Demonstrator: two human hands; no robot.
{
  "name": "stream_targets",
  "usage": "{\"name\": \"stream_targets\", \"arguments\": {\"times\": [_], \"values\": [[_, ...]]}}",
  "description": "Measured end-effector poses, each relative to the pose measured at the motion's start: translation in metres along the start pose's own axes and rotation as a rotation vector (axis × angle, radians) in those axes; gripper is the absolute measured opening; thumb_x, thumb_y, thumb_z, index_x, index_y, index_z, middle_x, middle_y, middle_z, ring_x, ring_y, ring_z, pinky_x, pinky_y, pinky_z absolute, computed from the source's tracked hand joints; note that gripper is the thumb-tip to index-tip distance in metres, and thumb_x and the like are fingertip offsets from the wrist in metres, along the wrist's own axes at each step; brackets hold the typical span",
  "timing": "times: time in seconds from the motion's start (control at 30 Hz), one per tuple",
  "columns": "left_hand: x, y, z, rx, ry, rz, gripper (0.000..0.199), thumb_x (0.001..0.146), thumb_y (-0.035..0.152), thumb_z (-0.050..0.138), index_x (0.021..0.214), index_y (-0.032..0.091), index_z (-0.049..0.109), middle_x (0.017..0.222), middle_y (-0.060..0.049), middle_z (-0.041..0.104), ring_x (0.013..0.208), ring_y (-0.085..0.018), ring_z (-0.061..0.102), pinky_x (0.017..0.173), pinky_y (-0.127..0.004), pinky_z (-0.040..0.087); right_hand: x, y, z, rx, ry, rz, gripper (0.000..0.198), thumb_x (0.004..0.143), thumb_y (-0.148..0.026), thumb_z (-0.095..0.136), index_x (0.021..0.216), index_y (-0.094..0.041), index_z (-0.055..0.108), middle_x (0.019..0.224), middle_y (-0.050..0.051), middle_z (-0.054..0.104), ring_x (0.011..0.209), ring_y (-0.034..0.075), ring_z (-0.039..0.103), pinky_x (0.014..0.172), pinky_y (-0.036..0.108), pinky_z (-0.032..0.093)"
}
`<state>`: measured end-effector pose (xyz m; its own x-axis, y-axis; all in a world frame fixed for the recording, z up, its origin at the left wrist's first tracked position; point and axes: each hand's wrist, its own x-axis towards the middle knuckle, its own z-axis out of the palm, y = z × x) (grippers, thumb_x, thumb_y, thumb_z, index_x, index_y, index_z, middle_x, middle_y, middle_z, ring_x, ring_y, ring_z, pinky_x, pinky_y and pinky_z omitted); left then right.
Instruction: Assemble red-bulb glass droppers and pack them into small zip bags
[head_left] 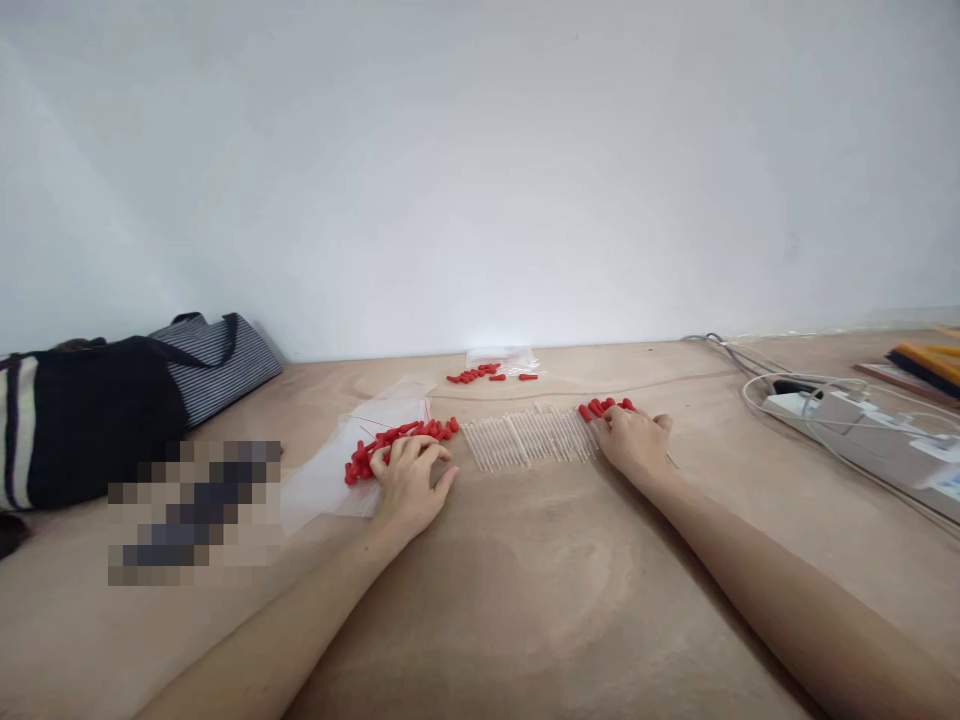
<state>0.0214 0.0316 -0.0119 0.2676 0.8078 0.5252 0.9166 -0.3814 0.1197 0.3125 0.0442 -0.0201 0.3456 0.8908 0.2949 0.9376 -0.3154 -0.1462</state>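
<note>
My left hand [414, 482] rests over a pile of small red bulb-shaped pieces [365, 452], with fingers bent and spread and the thumb apart. That pile lies on a clear plastic sheet [326, 478]. Between my hands runs a row of thin pale sticks [525, 438], laid side by side on the wooden table [517, 590]. At the row's right end, the fingers of my right hand [634, 440] are curled together, hiding whatever they may pinch. Several red bulb-shaped pieces [596, 408] show just beyond those fingers, at the far ends of the sticks.
Near the wall, more red pieces [471, 375] lie by a small clear bag [499, 356] with white sticks. A white power strip [862, 425] with cables stands at right. A black bag [112, 420] and a blurred-out dark object [199, 515] occupy the left.
</note>
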Motion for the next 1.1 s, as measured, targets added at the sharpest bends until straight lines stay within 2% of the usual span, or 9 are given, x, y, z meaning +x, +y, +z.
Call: {"name": "stream_targets", "arguments": {"times": [0.13,0.23,0.4,0.6,0.73,0.83,0.9,0.97,1.1], "values": [[0.002,-0.005,-0.001,0.054,0.032,-0.071,0.008,0.073,0.029,0.057,0.075,0.022,0.061,0.099,-0.005,0.058,0.098,-0.025,0.045,0.083,-0.044,0.023,0.002,0.005,-0.002,-0.026,-0.049,0.001,0.030,0.081,-0.026,0.035,0.078,-0.017,0.064,0.087,0.011,0.064,0.089,0.025,0.052,0.075,0.039,0.024],[0.008,-0.007,-0.001,0.089,0.038,-0.085,0.012,0.073,0.032,0.056,0.079,0.023,0.062,0.102,-0.006,0.057,0.098,-0.026,0.044,0.083,-0.044,0.023,0.003,0.006,-0.001,-0.046,-0.085,0.002,0.033,0.082,-0.029,0.035,0.075,-0.017,0.065,0.084,0.012,0.064,0.087,0.026,0.053,0.075,0.040,0.024],[0.028,-0.008,0.001,0.168,-0.043,-0.040,0.022,0.073,0.034,0.055,0.091,0.023,0.061,0.105,-0.008,0.055,0.100,-0.028,0.042,0.083,-0.046,0.024,0.006,0.003,-0.002,-0.060,-0.133,0.038,0.039,0.083,-0.035,0.033,0.077,-0.015,0.066,0.083,0.014,0.063,0.086,0.027,0.054,0.076,0.041,0.025],[0.048,-0.009,0.008,0.290,-0.134,0.012,0.021,0.072,0.033,0.055,0.083,0.016,0.062,0.104,-0.015,0.054,0.099,-0.031,0.041,0.083,-0.049,0.023,0.006,0.003,0.001,-0.055,-0.178,0.032,0.038,0.083,-0.032,0.032,0.078,-0.014,0.065,0.084,0.013,0.064,0.085,0.027,0.055,0.077,0.042,0.026],[0.048,-0.006,0.007,0.297,-0.120,0.022,0.014,0.072,0.022,0.053,0.081,0.014,0.061,0.103,-0.015,0.055,0.099,-0.030,0.042,0.082,-0.047,0.026,0.005,0.004,0.003,-0.041,-0.152,0.031,0.037,0.083,-0.031,0.032,0.075,-0.013,0.063,0.084,0.014,0.063,0.083,0.028,0.055,0.075,0.041,0.026],[0.044,-0.001,0.001,0.279,-0.093,0.047,0.014,0.076,0.019,0.049,0.083,0.014,0.060,0.105,-0.014,0.054,0.100,-0.029,0.042,0.081,-0.045,0.028,0.001,0.003,0.000,-0.013,-0.047,0.001,0.034,0.084,-0.028,0.032,0.079,-0.011,0.061,0.086,0.016,0.062,0.086,0.029,0.053,0.073,0.040,0.027],[0.037,0.003,-0.003,0.191,-0.059,0.102,0.013,0.077,0.019,0.047,0.083,0.014,0.058,0.101,-0.013,0.056,0.098,-0.028,0.044,0.080,-0.042,0.031,-0.006,-0.002,-0.004,0.048,0.040,-0.090,0.030,0.084,-0.027,0.033,0.081,-0.012,0.059,0.087,0.015,0.062,0.087,0.028,0.052,0.072,0.038,0.028],[0.025,0.009,-0.008,0.022,-0.056,0.184,0.008,0.078,0.018,0.047,0.080,0.016,0.055,0.091,-0.009,0.058,0.089,-0.024,0.048,0.077,-0.038,0.035,-0.018,-0.009,-0.009,0.146,0.073,-0.283,0.024,0.083,-0.025,0.037,0.079,-0.014,0.058,0.085,0.011,0.062,0.084,0.025,0.051,0.071,0.035,0.028],[-0.002,0.019,-0.012,-0.277,-0.197,0.272,0.005,0.077,0.016,0.046,0.076,0.019,0.050,0.075,-0.002,0.057,0.072,-0.017,0.053,0.066,-0.029,0.041,-0.048,-0.024,-0.015,0.264,0.017,-0.688,0.015,0.081,-0.020,0.042,0.075,-0.017,0.055,0.079,0.006,0.060,0.078,0.019,0.049,0.069,0.031,0.027]]}}
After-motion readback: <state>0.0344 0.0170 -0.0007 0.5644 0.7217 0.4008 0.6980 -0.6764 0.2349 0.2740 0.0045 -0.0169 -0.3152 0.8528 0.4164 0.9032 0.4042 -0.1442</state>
